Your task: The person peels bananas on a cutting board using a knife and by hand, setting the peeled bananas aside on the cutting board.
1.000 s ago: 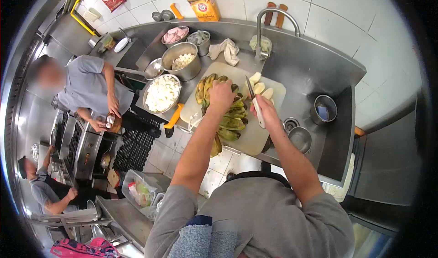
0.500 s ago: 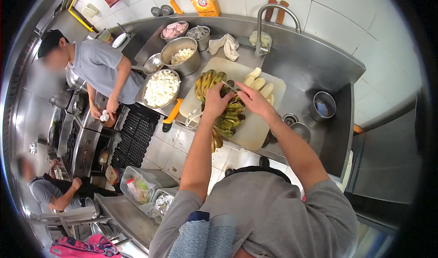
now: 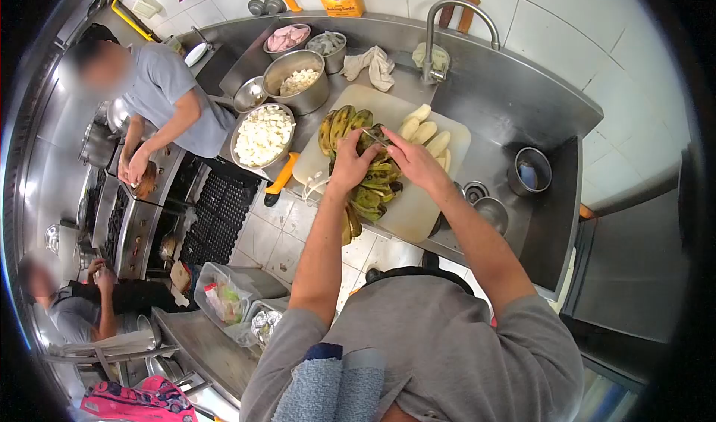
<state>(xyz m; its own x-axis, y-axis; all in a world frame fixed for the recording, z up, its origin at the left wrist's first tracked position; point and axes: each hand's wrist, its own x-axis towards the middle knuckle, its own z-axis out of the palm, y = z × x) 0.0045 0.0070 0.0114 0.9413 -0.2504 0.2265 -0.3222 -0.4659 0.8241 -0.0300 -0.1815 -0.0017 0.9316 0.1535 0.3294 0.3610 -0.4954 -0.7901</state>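
Note:
Unpeeled plantains (image 3: 377, 191), green-yellow with dark spots, lie bunched on a white cutting board (image 3: 440, 212). My left hand (image 3: 352, 161) grips a plantain in the bunch, its fingers curled round it. Close against it, my right hand (image 3: 415, 161) is closed on the knife (image 3: 375, 138), whose blade lies over the same plantain between the two hands. Most of the knife's handle is hidden in my palm. Peeled plantains (image 3: 424, 132) rest on the far right part of the board.
Left of the board stand a bowl of white chunks (image 3: 263, 136) and a metal pot (image 3: 317, 90). An orange-handled tool (image 3: 282, 177) lies at the counter edge. The faucet (image 3: 430, 42) and sink (image 3: 548, 221) are right. Two people stand at the left.
My right hand has moved left with the knife from the peeled plantains to the bunch, beside my left hand. The nearer co-worker's hands have shifted left over the stove side.

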